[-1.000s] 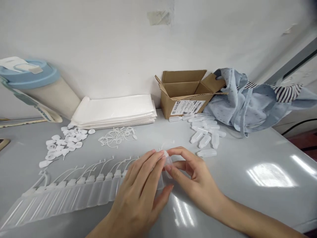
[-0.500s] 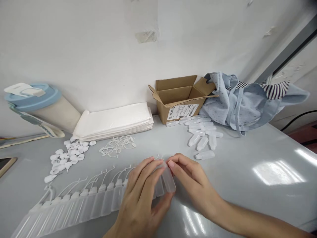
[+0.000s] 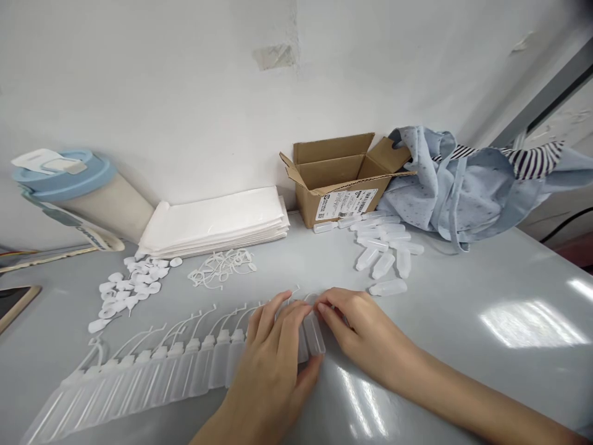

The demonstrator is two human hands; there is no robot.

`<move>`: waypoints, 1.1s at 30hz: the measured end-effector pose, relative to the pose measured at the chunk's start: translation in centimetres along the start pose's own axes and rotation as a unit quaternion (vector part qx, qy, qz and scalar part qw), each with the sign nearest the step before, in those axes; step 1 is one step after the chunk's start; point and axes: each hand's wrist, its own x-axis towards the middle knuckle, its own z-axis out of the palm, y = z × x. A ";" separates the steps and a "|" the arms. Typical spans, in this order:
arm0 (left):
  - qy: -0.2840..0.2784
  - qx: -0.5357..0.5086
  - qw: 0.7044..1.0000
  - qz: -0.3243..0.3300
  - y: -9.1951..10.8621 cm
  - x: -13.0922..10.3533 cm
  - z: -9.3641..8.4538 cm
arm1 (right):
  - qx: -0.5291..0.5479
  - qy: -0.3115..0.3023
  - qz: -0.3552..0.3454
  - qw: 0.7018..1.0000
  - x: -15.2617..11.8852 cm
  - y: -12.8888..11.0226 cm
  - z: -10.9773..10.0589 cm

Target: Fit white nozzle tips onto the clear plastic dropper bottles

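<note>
Left hand (image 3: 273, 355) and right hand (image 3: 354, 315) meet at the end bottle (image 3: 316, 334). Palm down, the left reaches forward, its long fingers close together and bent over the bottle's neck, its thumb swung out to the base, so the bottle is held lengthwise. From the right, the other hand comes in with fingers curled, thumb and forefinger pinching at the neck; whether they grip the neck itself or its strap is hidden.

Between the hands the end bottle lies on the worktop (image 3: 463, 278), slim, translucent and unlabelled, with a thin pale strap arching past its neck. Leftward from the left hand runs a slanting row of bottles (image 3: 157, 377), side by side, necks pointing away, many with straps trailing.

Beyond the left hand sit tangled loose straps (image 3: 221, 269), and farther left white caps (image 3: 134, 285) in a heap. Beyond the right hand, loose bottles (image 3: 383, 244) lie scattered before an open cardboard box (image 3: 345, 205).
</note>
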 end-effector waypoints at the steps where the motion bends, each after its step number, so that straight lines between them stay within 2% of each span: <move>1: 0.002 0.006 1.000 0.001 0.0 0.0 0.0 | 0.000 0.002 -0.004 1.000 0.0 0.1 0.1; 4: 0.021 0.026 0.999 0.006 0.0 -0.1 0.1 | 0.003 0.000 -0.008 1.000 0.0 0.1 0.2; 9: -0.019 0.032 0.999 0.010 0.0 -0.5 0.1 | 0.010 -0.033 -0.007 0.999 0.0 -0.1 0.1; 15: -0.014 0.024 1.000 0.005 0.0 -0.6 -0.1 | 0.023 -0.052 0.018 0.998 0.0 -0.2 -0.2; 21: -0.040 0.046 0.998 0.026 -0.6 -0.9 -0.1 | 0.029 -0.078 0.056 0.995 0.0 -0.1 -0.2; 28: -0.036 0.034 0.998 0.025 -0.4 -1.0 -0.3 | 0.023 -0.087 0.049 0.995 0.1 -0.2 -0.2; 31: -0.001 0.010 0.999 0.034 -0.6 -0.4 -1.5 | -0.017 -0.059 0.025 0.998 0.2 0.3 -0.8; 33: 0.036 0.009 0.999 0.024 -1.4 0.1 -2.7 | -0.100 0.019 -0.010 0.995 0.3 0.7 -1.6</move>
